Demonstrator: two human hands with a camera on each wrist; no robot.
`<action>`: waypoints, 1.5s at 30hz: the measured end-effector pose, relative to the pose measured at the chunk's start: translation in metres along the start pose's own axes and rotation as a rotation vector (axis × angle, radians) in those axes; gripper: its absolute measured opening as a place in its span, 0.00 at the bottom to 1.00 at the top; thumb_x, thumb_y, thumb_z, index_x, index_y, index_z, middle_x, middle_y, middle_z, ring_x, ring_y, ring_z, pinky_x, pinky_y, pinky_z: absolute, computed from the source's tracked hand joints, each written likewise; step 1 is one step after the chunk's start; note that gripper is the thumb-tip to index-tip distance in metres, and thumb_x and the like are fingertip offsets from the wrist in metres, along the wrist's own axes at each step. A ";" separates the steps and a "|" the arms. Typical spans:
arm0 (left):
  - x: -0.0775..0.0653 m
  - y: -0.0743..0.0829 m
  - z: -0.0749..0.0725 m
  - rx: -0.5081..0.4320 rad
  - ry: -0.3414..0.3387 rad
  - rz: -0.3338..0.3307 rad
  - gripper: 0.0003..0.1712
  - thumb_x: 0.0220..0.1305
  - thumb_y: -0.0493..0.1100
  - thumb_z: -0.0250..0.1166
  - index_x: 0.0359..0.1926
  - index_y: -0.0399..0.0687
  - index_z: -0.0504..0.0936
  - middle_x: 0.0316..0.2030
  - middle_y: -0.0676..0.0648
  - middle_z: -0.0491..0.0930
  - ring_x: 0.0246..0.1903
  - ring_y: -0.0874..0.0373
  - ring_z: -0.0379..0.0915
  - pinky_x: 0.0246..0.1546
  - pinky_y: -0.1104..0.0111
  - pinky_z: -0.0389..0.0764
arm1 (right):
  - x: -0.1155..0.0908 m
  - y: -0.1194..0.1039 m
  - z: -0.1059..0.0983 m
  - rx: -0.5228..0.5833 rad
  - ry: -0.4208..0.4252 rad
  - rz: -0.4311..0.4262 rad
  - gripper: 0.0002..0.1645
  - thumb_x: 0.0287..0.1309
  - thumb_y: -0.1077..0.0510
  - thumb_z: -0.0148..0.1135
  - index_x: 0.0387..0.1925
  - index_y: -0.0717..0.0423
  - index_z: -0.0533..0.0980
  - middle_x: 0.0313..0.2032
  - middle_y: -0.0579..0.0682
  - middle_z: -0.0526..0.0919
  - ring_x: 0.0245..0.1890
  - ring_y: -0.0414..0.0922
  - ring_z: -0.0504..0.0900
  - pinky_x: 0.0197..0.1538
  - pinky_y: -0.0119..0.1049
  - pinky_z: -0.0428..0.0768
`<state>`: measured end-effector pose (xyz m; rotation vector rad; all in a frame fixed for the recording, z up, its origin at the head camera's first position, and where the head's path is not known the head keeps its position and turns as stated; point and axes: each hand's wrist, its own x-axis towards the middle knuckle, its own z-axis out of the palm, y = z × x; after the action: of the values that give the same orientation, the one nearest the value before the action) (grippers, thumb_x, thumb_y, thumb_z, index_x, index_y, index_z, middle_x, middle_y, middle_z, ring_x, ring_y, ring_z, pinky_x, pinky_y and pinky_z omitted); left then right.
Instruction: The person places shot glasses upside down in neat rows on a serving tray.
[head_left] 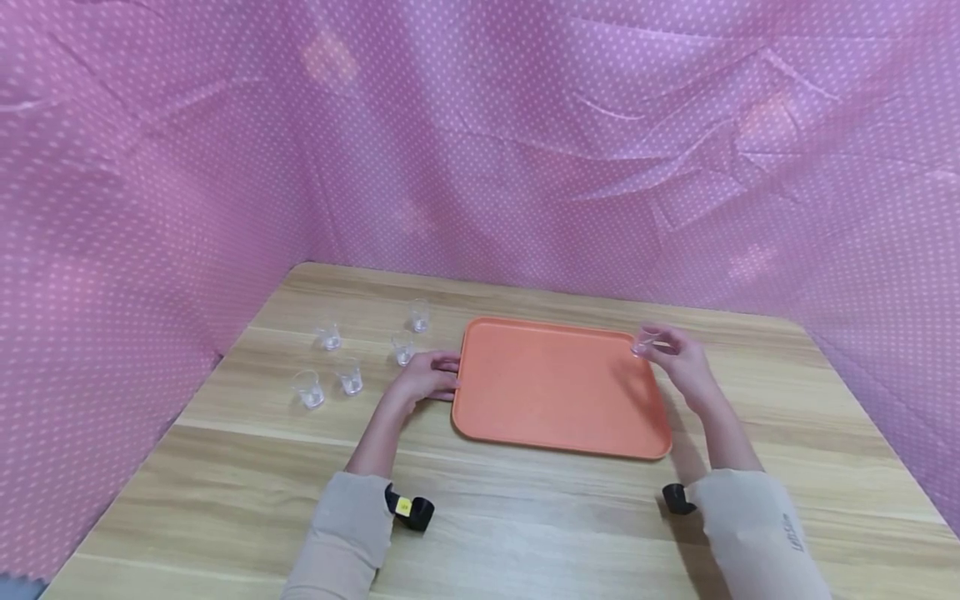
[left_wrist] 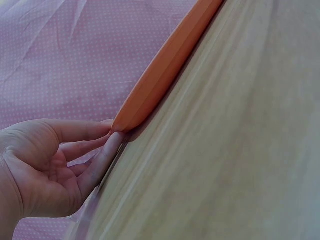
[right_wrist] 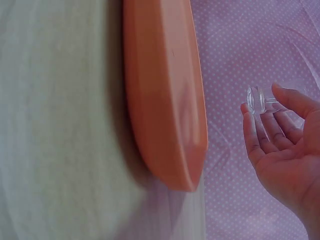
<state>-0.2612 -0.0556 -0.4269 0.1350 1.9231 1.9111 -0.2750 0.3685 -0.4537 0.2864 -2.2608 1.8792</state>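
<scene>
An orange rectangular tray (head_left: 562, 387) lies on the wooden table. My left hand (head_left: 426, 379) is at its left side, with fairly straight fingers and thumb touching the tray's edge; the left wrist view shows the fingertips of the left hand (left_wrist: 55, 165) right at the rim. My right hand (head_left: 681, 364) pinches a small clear cup (head_left: 643, 342) over the tray's far right corner. In the right wrist view, the clear cup (right_wrist: 257, 99) lies sideways in that rotated picture, between the thumb and fingers of the right hand (right_wrist: 287, 145).
Several more small clear cups stand left of the tray, among them a front cup (head_left: 309, 390), a middle cup (head_left: 349, 379) and a back cup (head_left: 419, 317). One cup (head_left: 402, 350) is close beside my left hand. Pink dotted cloth (head_left: 525, 167) hangs around the table (head_left: 525, 525).
</scene>
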 end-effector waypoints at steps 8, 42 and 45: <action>0.000 -0.001 0.000 -0.007 0.006 -0.003 0.29 0.44 0.23 0.55 0.51 0.34 0.63 0.44 0.35 0.66 0.32 0.47 0.72 0.29 0.63 0.75 | 0.004 0.009 0.007 0.029 0.036 0.008 0.24 0.41 0.61 0.61 0.44 0.59 0.68 0.38 0.57 0.73 0.37 0.48 0.73 0.36 0.32 0.74; -0.012 0.012 0.004 0.021 -0.031 -0.005 0.29 0.46 0.23 0.53 0.53 0.30 0.59 0.47 0.31 0.62 0.37 0.42 0.69 0.33 0.61 0.73 | -0.007 0.009 0.008 -0.082 0.083 0.068 0.23 0.41 0.56 0.61 0.43 0.57 0.68 0.35 0.53 0.74 0.33 0.42 0.73 0.26 0.26 0.74; -0.014 0.014 0.004 0.028 -0.031 -0.004 0.29 0.46 0.23 0.53 0.53 0.30 0.58 0.47 0.31 0.62 0.38 0.42 0.68 0.34 0.61 0.73 | -0.006 0.010 0.007 -0.103 0.093 0.064 0.24 0.41 0.56 0.62 0.43 0.56 0.68 0.36 0.52 0.73 0.33 0.42 0.73 0.26 0.26 0.74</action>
<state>-0.2504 -0.0558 -0.4098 0.1684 1.9293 1.8691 -0.2717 0.3636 -0.4661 0.1105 -2.3210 1.7588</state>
